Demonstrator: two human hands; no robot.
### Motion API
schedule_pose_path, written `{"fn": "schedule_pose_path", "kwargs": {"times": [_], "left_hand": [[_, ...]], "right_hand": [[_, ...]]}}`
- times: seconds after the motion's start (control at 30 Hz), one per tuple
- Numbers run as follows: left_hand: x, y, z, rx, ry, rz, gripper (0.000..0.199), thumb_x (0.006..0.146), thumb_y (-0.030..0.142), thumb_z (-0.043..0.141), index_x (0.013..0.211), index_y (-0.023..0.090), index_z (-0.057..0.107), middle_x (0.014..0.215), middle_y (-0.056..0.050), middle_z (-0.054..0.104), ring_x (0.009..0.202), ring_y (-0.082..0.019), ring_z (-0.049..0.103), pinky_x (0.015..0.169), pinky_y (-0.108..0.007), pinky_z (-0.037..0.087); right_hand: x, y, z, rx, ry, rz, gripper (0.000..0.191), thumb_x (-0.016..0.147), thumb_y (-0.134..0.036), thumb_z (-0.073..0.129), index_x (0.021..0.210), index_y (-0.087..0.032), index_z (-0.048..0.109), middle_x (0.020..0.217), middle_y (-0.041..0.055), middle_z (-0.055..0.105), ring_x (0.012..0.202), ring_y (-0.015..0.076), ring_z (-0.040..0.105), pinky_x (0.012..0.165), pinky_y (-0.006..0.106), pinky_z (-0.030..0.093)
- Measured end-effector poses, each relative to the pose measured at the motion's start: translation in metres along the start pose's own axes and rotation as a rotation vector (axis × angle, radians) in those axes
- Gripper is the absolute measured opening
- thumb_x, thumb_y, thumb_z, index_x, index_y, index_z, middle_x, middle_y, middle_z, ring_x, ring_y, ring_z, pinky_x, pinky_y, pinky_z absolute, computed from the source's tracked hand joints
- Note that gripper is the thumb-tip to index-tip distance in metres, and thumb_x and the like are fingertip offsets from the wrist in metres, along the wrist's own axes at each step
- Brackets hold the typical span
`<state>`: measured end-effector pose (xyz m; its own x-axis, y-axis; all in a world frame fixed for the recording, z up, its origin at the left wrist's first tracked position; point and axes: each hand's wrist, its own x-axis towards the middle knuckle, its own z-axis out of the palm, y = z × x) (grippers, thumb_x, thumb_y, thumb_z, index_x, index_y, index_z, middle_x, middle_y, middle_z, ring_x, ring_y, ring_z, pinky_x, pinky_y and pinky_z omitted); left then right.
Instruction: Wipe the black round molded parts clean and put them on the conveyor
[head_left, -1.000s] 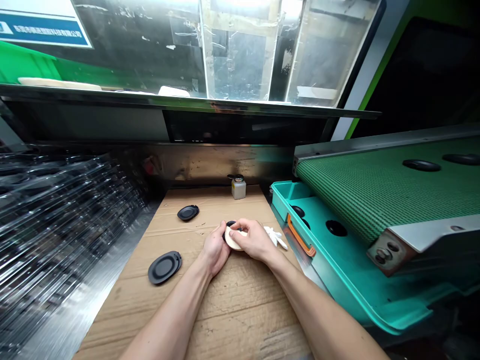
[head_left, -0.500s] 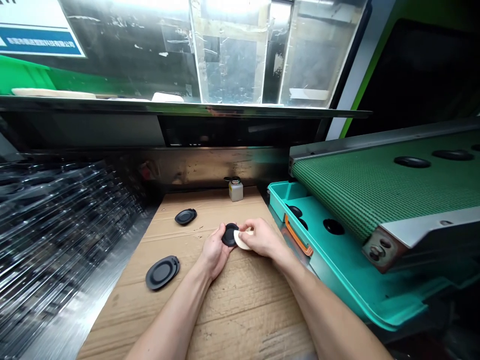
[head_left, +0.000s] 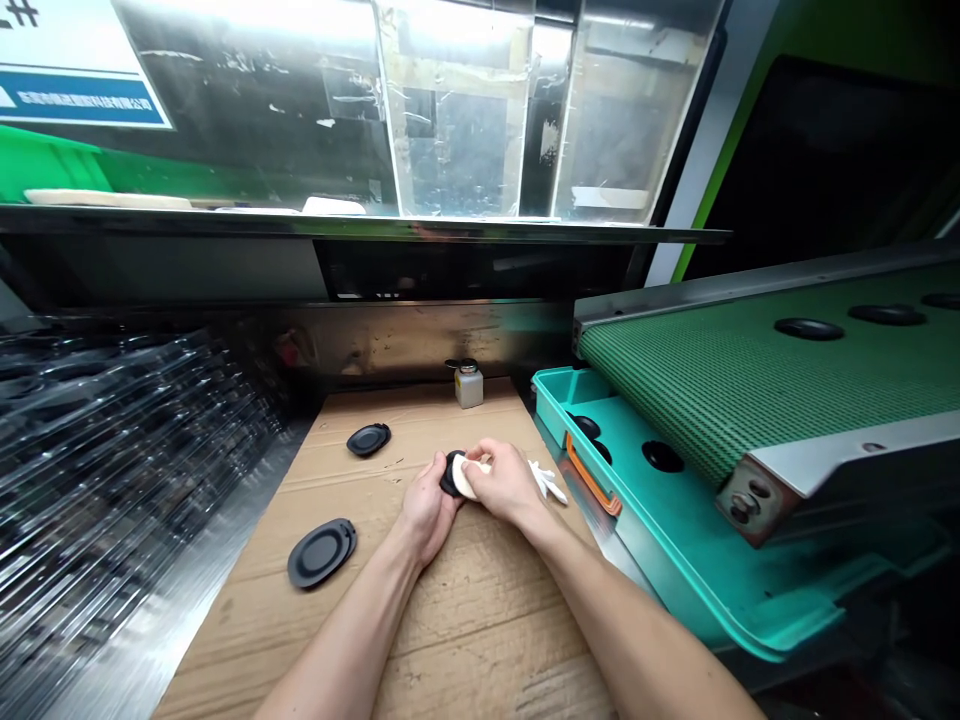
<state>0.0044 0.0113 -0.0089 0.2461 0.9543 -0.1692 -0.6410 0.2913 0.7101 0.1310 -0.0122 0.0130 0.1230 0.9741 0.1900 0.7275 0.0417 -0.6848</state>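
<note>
My left hand (head_left: 427,505) is closed around the edge of a black oval plastic part (head_left: 450,475), tilted up over the cardboard. A white round pad (head_left: 465,480) is pinched in my right hand (head_left: 506,480) and lies against the face of that part, covering much of it. To the left, two similar black parts rest on the cardboard sheet (head_left: 450,620): a smaller one (head_left: 368,439) farther back and a larger one (head_left: 322,553) nearer. White glove-like fingers (head_left: 547,482) of some cloth show just right of my right hand.
A small bottle (head_left: 469,385) with a metal top stands at the cardboard's back. On the right, a teal bin (head_left: 630,530) holds several black parts below a green conveyor (head_left: 697,370) carrying more. Stacked clear plastic trays (head_left: 112,480) fill the left side.
My right hand has moved the white pad leftward across the black part, covering more of it. The white glove-like piece beside my right hand has come into sight. The view has shifted slightly.
</note>
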Motion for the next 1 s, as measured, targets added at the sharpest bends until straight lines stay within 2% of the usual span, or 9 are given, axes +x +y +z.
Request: {"fn": "schedule_pose_path", "kwargs": {"times": [0.13, 0.27, 0.37, 0.43, 0.53, 0.63, 0.77, 0.83, 1.0], "left_hand": [[0.0, 0.003, -0.002, -0.022, 0.008, -0.017, 0.025, 0.093, 0.023, 0.044, 0.096, 0.008, 0.064, 0.104, -0.017, 0.068, 0.099, -0.024, 0.065, 0.09, -0.039, 0.053], [-0.001, 0.005, -0.001, -0.031, -0.018, -0.051, 0.029, 0.095, 0.024, 0.04, 0.103, 0.009, 0.064, 0.108, -0.016, 0.068, 0.102, -0.023, 0.064, 0.091, -0.039, 0.053], [-0.002, 0.005, -0.001, -0.039, -0.006, -0.072, 0.031, 0.095, 0.025, 0.039, 0.1, 0.008, 0.065, 0.107, -0.017, 0.068, 0.101, -0.023, 0.064, 0.091, -0.038, 0.053], [-0.001, 0.005, -0.002, -0.049, -0.006, -0.072, 0.031, 0.095, 0.025, 0.04, 0.096, 0.008, 0.065, 0.105, -0.017, 0.069, 0.1, -0.023, 0.065, 0.091, -0.037, 0.053], [0.001, 0.004, -0.003, -0.043, -0.007, -0.065, 0.03, 0.095, 0.024, 0.039, 0.098, 0.008, 0.064, 0.104, -0.017, 0.069, 0.099, -0.023, 0.065, 0.089, -0.038, 0.054], [0.002, 0.004, -0.004, -0.042, 0.022, -0.049, 0.028, 0.095, 0.023, 0.04, 0.096, 0.008, 0.064, 0.102, -0.017, 0.069, 0.098, -0.022, 0.066, 0.089, -0.037, 0.054], [0.002, 0.004, -0.003, -0.039, 0.033, -0.077, 0.03, 0.095, 0.025, 0.039, 0.098, 0.008, 0.064, 0.101, -0.016, 0.07, 0.097, -0.022, 0.066, 0.088, -0.039, 0.055], [0.001, 0.004, -0.003, -0.066, 0.034, -0.071, 0.03, 0.095, 0.025, 0.039, 0.098, 0.009, 0.064, 0.102, -0.016, 0.069, 0.098, -0.022, 0.065, 0.089, -0.038, 0.054], [-0.002, 0.002, -0.002, -0.115, -0.077, -0.076, 0.034, 0.096, 0.029, 0.037, 0.108, 0.012, 0.063, 0.113, -0.013, 0.066, 0.106, -0.021, 0.062, 0.094, -0.035, 0.05]], "right_hand": [[-0.001, -0.001, 0.002, -0.086, -0.033, -0.076, 0.023, 0.083, -0.042, 0.053, 0.096, -0.027, 0.065, 0.084, 0.0002, 0.069, 0.076, 0.0167, 0.061, 0.065, 0.025, 0.038], [-0.003, -0.01, 0.009, -0.296, 0.097, -0.053, 0.033, 0.094, -0.045, 0.033, 0.109, -0.028, 0.057, 0.087, 0.0033, 0.069, 0.074, 0.0187, 0.062, 0.065, 0.027, 0.038], [-0.005, -0.017, 0.015, -0.419, 0.096, -0.118, 0.035, 0.096, -0.045, 0.027, 0.109, -0.027, 0.054, 0.087, 0.0042, 0.069, 0.072, 0.0196, 0.063, 0.063, 0.027, 0.037], [-0.006, -0.018, 0.017, -0.448, 0.087, -0.146, 0.034, 0.097, -0.045, 0.026, 0.108, -0.027, 0.053, 0.089, 0.0044, 0.069, 0.073, 0.0197, 0.063, 0.063, 0.026, 0.037], [-0.005, -0.016, 0.018, -0.465, 0.121, -0.076, 0.034, 0.098, -0.043, 0.024, 0.11, -0.025, 0.051, 0.091, 0.0056, 0.068, 0.073, 0.0194, 0.064, 0.063, 0.026, 0.037], [-0.004, -0.013, 0.019, -0.448, 0.104, -0.152, 0.034, 0.098, -0.044, 0.025, 0.108, -0.025, 0.052, 0.094, 0.0052, 0.068, 0.075, 0.0186, 0.064, 0.063, 0.025, 0.036], [-0.004, -0.011, 0.019, -0.439, 0.123, -0.062, 0.035, 0.098, -0.044, 0.024, 0.109, -0.025, 0.051, 0.09, 0.005, 0.069, 0.073, 0.0186, 0.064, 0.063, 0.025, 0.037], [-0.004, -0.012, 0.019, -0.43, 0.101, -0.079, 0.036, 0.097, -0.047, 0.025, 0.11, -0.027, 0.052, 0.086, 0.0044, 0.069, 0.072, 0.0194, 0.064, 0.065, 0.026, 0.038], [-0.006, -0.023, 0.024, -0.42, 0.103, 0.065, 0.045, 0.096, -0.051, 0.019, 0.118, -0.031, 0.052, 0.08, 0.0069, 0.07, 0.07, 0.0243, 0.065, 0.064, 0.031, 0.041]]}}
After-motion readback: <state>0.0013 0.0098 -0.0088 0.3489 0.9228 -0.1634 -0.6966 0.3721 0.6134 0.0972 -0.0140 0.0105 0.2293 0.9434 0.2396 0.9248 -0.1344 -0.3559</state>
